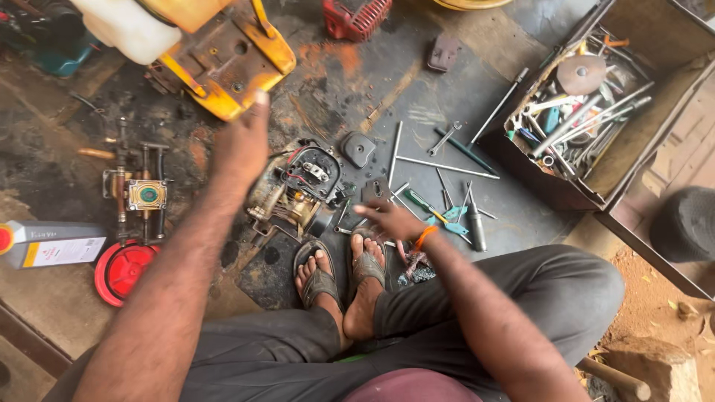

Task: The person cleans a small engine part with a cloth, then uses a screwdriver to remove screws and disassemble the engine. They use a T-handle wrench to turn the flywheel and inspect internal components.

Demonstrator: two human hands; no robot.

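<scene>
Fingers of the left hand [242, 145] blur together near the engine [298, 190]; right hand [393, 219] fingers spread, fingertips indistinct.

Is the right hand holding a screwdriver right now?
No. The right hand hovers empty, fingers spread, above small parts on the floor, and the green-handled screwdriver lies on the floor beside it.

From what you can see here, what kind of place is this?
Probably a small engine repair workshop, with work done on the floor. A partly dismantled small engine lies before the person's feet, loose hand tools are scattered on the stained ground, and an open toolbox is full of tools.
</scene>
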